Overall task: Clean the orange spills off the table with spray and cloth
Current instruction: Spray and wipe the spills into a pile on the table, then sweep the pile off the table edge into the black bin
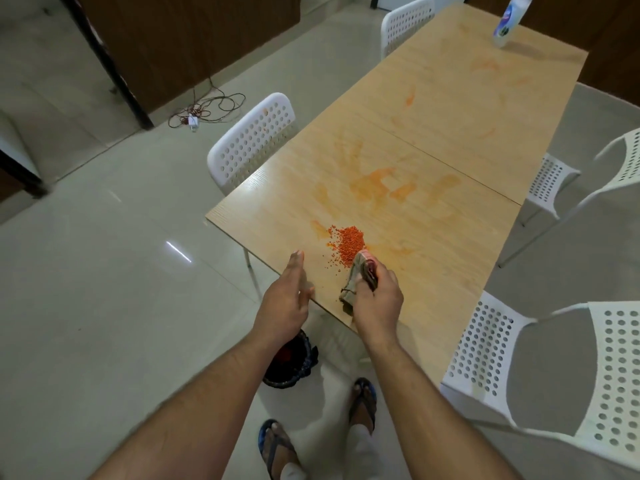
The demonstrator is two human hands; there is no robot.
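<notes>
Right hand (375, 301) grips bunched cloth (356, 282) beside granular orange pile (349, 242); left hand (285, 299) flat, open at wood-grain table (450, 237) edge.

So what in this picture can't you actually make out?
All in the head view:
- Spray bottle: top cut off by the upper frame edge, label blurred.
- Cloth: mostly covered by the right hand.
- Bin: partly hidden behind the left forearm and table edge; contents too dark.
- Left hand: palm faces away, so whether it holds grains is unclear.
</notes>
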